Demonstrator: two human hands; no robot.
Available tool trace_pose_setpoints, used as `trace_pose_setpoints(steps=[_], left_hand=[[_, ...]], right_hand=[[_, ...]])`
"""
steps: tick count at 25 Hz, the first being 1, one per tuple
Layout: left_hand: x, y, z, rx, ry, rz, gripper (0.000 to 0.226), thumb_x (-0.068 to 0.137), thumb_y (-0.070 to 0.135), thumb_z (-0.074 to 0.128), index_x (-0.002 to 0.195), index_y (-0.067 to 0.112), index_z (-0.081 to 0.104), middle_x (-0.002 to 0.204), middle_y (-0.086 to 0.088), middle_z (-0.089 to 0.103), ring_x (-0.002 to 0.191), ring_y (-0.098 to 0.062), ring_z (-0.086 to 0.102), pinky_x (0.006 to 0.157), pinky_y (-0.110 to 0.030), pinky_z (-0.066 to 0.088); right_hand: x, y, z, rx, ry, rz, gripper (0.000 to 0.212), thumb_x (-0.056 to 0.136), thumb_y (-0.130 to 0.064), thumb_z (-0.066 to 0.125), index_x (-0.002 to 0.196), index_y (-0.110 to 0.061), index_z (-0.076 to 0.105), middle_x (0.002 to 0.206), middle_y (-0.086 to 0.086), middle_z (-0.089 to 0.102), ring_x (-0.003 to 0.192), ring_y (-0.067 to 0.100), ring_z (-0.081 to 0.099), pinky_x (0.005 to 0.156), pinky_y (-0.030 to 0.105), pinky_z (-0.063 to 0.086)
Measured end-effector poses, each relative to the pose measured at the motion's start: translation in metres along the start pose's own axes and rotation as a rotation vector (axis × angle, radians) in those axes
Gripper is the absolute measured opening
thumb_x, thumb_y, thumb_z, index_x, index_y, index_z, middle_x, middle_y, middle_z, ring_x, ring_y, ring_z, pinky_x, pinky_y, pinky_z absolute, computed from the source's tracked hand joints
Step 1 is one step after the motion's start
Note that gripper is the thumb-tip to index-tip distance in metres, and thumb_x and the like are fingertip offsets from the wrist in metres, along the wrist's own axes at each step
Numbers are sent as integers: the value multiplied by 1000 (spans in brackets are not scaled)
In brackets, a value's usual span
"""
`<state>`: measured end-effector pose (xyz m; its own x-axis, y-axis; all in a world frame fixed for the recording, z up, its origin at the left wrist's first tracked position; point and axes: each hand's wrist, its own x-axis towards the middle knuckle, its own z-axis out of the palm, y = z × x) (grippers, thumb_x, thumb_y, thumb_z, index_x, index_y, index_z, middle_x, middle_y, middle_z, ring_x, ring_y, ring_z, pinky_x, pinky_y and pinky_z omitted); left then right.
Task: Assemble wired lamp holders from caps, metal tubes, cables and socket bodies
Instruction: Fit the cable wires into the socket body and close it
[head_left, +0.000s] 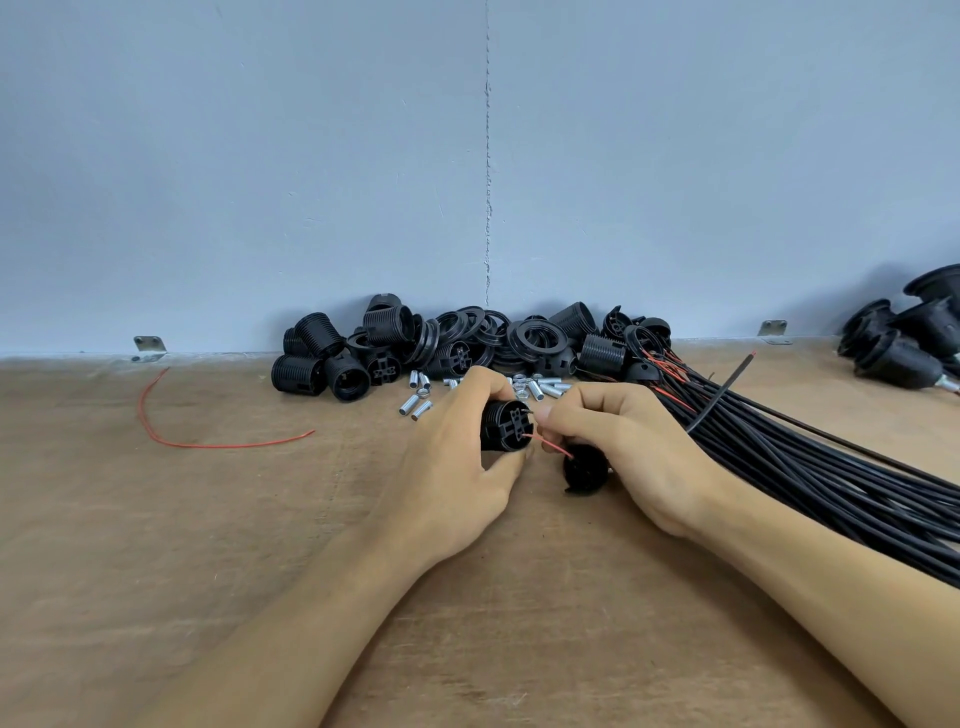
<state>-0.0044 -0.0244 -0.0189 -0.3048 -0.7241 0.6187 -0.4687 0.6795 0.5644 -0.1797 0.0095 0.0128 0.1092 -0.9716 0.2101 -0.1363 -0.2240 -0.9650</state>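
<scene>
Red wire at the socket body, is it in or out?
Looks in: the red wire ends in a terminal on the socket body; depth hidden.

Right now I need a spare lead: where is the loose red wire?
Head view: red wire lies curved on the table's left side, left of the socket pile.

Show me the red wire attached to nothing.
The long curved red wire lying alone, left on the table. The right hand pinches another at the socket body; the rest end the black cables.
</scene>
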Motion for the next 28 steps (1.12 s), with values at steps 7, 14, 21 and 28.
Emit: trace_pose_setpoints(steps=[7,14,21,28], left_hand=[[0,1,-1,10,33,43,40,80,16,77,101,38,51,93,24,60,92,3,56,75,-5,36],[0,1,-1,13,38,46,41,80,15,77,99,40,51,90,24,60,91,2,57,75,-6,36],[0,1,-2,53,39,65,41,78,11,76,100,37,55,89,23,57,89,2,55,74,-6,36],[1,1,-2,71,71,71,49,73,7,76,102,39,54,95,19,58,91,-4,56,76,-11,40]], right_hand=[[-1,0,0,-3,-15,-6,34,92,-16,69,59,-14,61,67,6,61,70,15,51,71,29,39],[1,0,-2,11,-30,-27,32,91,-16,69,60,-14,62,68,7,60,69,15,51,66,18,43],[-1,1,0,-68,20,-2,32,92,-20,70,61,-14,63,67,6,63,67,14,53,69,27,41],[-6,-2,5,-351,161,-112,21,90,-27,72,71,-17,70,64,4,68,58,5,59,61,17,46]])
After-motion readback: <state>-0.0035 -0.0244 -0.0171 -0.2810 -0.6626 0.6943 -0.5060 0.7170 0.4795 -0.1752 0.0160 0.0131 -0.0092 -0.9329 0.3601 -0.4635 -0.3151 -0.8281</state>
